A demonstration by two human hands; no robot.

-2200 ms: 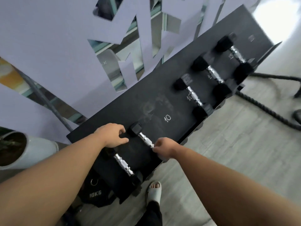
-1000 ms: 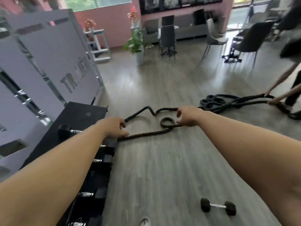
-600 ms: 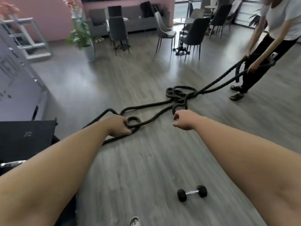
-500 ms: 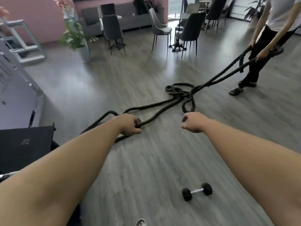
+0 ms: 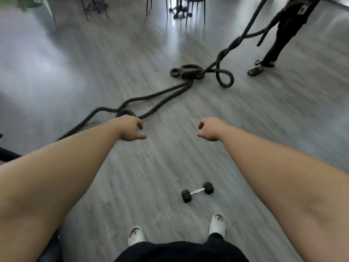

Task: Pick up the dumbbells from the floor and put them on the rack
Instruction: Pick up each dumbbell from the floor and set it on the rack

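A small black hex dumbbell with a chrome handle lies on the grey wood floor, just in front of my right foot. My left hand and my right hand are stretched out in front of me, well above and beyond the dumbbell. Both hands hold nothing, with fingers loosely curled and apart. Only a dark corner of the rack shows at the left edge.
A thick black battle rope snakes across the floor from the left, knotted in the middle. Another person stands at the top right, where the rope rises. Chair legs and a planter stand at the back.
I have turned away from the rack, which has slid out of view. My view has tilted down, so the dumbbell and my feet now sit below my hands.
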